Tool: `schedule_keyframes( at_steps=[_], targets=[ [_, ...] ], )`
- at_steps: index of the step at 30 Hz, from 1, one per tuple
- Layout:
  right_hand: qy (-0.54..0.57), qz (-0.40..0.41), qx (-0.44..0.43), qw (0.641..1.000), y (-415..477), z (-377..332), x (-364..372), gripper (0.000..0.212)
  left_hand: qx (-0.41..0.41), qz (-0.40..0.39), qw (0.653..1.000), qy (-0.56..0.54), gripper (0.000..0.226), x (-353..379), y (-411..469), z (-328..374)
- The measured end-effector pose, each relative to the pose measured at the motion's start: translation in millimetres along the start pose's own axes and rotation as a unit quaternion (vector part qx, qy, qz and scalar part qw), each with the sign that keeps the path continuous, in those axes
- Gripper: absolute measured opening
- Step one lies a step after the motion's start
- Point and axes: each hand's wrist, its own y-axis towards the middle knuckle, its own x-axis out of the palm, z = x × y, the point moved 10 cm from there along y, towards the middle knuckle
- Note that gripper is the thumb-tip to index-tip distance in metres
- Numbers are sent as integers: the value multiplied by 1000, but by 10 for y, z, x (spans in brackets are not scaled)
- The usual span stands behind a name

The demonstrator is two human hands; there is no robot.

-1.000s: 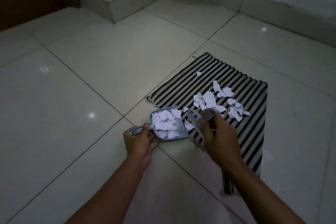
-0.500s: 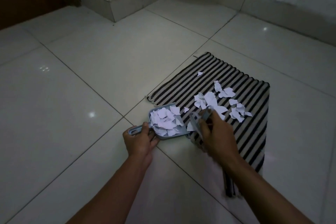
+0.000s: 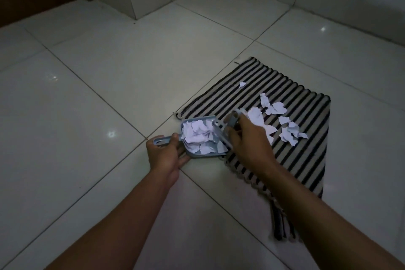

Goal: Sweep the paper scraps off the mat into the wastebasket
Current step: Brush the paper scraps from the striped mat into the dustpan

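The brush (image 3: 221, 135) has swung against the dustpan (image 3: 201, 155) mouth, lying across it, gripped by the right hand (image 3: 247, 144); the left hand (image 3: 164, 155) grips the pan's handle, pointing left.

Dim, bluish cast overall. I see small glints on the glossy floor tiles (image 3: 87, 94), so light comes from above. Shadows soft, faint. Slight motion blur on right hand (image 3: 247, 144) and brush (image 3: 232, 119). Tile lines bow toward frame edges.
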Motion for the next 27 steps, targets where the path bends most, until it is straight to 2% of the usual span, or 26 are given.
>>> schedule_keyframes(
  at_steps=[3, 6, 11, 13, 16, 19, 24, 27],
  targets=[
    [50, 50, 19, 997, -153, 44, -122, 14, -6, -3, 1000, -10, 27, -35, -58, -106],
    [49, 123, 46, 990, -313, 199, -357, 17, -16, 0, 1000, -20, 28, -101, -141, -244],
    [28, 58, 13, 998, -502, 84, -64, 19, -31, 24, 998, -48, 32, -91, -246, -397],
    [34, 59, 5, 998, -505, 42, -78, 16, -26, 30, 998, -49, 37, -60, -265, -390],
    [70, 84, 44, 993, -387, 149, -289, 16, -14, 43, 998, -40, 41, -61, -270, -342],
    [16, 109, 59, 992, -169, 263, -444, 22, -3, 47, 998, -38, 39, -70, -250, -286],
    [17, 27, 38, 999, -70, 74, -47, 20, 1, 52, 998, -22, 31, -67, -231, -227],
    [28, 18, 26, 999, -136, -15, 19, 19, -1, 50, 998, -24, 30, -60, -238, -231]
  ],
)
